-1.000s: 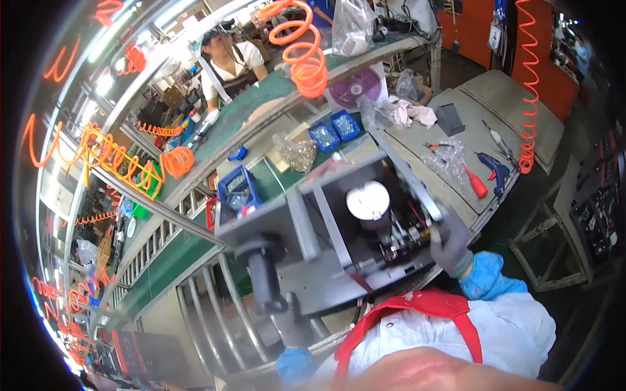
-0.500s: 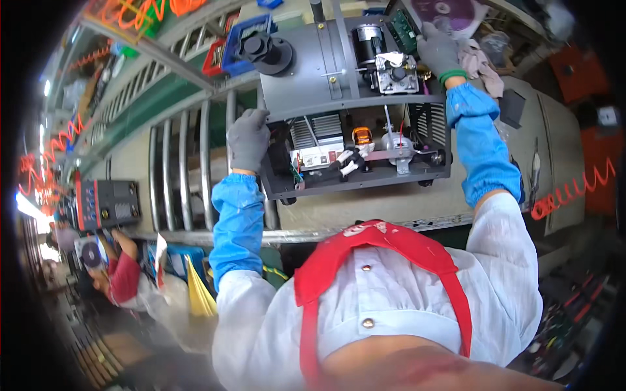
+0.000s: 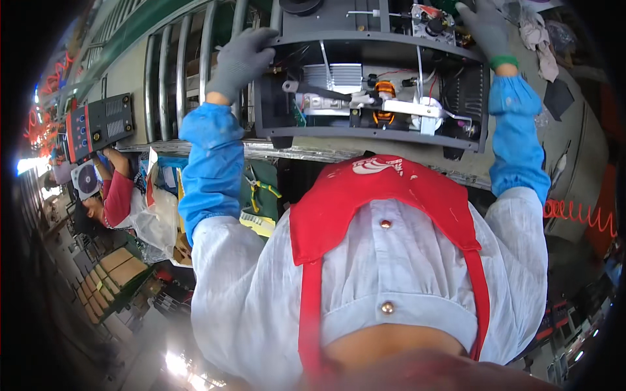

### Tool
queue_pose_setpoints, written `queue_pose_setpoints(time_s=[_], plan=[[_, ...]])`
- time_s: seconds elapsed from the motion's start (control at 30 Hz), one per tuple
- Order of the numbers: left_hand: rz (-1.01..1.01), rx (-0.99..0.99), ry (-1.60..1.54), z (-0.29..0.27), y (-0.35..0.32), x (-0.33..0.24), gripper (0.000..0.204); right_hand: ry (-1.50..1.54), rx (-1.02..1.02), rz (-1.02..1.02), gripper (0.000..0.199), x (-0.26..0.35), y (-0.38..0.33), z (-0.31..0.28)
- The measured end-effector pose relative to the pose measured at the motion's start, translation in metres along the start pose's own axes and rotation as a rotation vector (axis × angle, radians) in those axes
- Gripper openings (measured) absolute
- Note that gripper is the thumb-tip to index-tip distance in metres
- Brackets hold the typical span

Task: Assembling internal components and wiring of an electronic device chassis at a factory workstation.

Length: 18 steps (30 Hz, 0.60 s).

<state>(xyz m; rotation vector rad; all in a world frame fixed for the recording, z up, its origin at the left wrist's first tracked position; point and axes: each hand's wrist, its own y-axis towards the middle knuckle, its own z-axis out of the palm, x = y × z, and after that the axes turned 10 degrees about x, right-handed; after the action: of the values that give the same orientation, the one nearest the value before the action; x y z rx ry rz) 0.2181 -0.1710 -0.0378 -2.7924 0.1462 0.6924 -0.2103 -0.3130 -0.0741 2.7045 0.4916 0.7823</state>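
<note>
A dark grey metal machine housing lies in front of me with its near side open. Inside are a ribbed silver heat sink, an orange-wound coil, a pale metal bar and a black cable with a ring lug. My left hand, in a grey glove, is at the housing's left edge, fingers stretched out and apart; whether they touch it I cannot tell. My gloved right hand is by the far right corner, thumb extended, its other fingers cut off by the picture's top.
Metal rollers run to the left of the housing. Beyond them a second machine stands near another person. Yellow-handled pliers lie below the bench edge. At right are a cloth and an orange coiled hose.
The housing appears nearer and larger, its open side showing more fully, and the view has shifted. The black cable's lug now points left. My left hand's fingers have spread from the housing's corner.
</note>
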Motion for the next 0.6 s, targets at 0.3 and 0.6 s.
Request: queue_pose_setpoints(time_s=[0.3,0.6], plan=[[0.476,0.256,-0.177,-0.066,-0.083,-0.087,0.034,0.589,0.827,-0.370,0.033,0.193,-0.163,-0.044],[0.640,0.036,0.062,-0.003,-0.065,-0.075,0.038,0.290,0.311,0.133,0.043,0.222,-0.177,0.011]])
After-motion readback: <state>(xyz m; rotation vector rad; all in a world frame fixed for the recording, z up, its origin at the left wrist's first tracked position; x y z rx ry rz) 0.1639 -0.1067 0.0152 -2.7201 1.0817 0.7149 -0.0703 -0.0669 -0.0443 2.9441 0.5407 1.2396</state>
